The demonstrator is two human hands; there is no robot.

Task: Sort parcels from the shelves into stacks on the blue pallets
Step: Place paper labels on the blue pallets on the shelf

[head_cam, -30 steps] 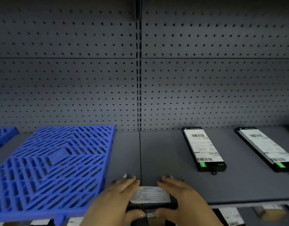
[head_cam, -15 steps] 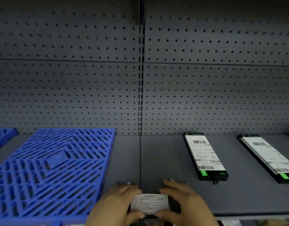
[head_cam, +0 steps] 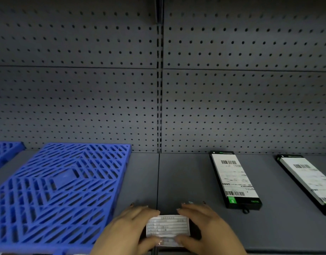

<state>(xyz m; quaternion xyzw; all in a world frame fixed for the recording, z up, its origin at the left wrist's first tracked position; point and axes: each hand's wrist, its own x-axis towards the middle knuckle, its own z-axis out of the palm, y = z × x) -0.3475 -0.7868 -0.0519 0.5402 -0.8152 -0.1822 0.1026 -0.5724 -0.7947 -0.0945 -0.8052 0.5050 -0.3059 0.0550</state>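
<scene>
**Small parcel held at the shelf's front edge**

My left hand (head_cam: 129,230) and right hand (head_cam: 204,229) curl round the two ends of a small, dark, white-labelled parcel (head_cam: 167,228). It lies flat, long axis left to right, at the front edge of the smooth grey shelf (head_cam: 186,181). A slatted blue plastic pallet (head_cam: 57,190) lies just left.

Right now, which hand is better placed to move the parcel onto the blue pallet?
Probably left: the left hand holds the parcel on the blue pallet side; the right hand is farther.
</scene>
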